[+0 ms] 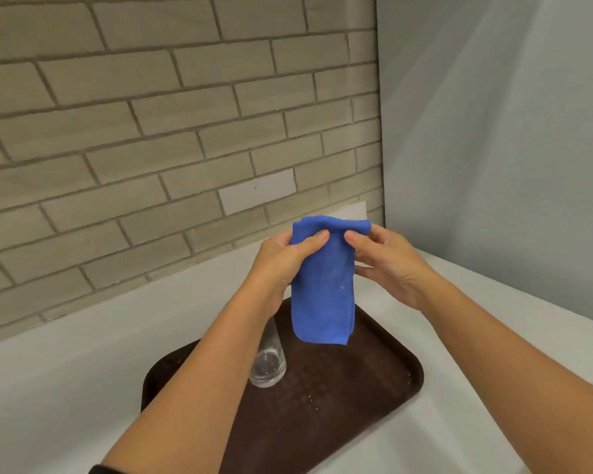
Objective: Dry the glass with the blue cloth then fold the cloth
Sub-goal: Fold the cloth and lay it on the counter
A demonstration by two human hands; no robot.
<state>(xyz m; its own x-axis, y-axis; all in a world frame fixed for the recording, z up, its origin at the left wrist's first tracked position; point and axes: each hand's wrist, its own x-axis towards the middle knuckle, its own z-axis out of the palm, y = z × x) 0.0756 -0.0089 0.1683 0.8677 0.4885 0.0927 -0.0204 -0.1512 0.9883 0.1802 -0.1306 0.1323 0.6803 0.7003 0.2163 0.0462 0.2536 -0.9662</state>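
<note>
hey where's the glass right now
In the head view, the glass stands upright on the left part of the brown tray, partly hidden behind the left forearm, below and left of the hanging blue cloth.

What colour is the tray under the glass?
Dark brown tray, with a bumpy grid texture; seen in the head view.

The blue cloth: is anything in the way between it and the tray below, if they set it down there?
Nothing visible. The blue cloth hangs from the left hand and right hand over bare brown tray; the glass stands off to the left.
</note>
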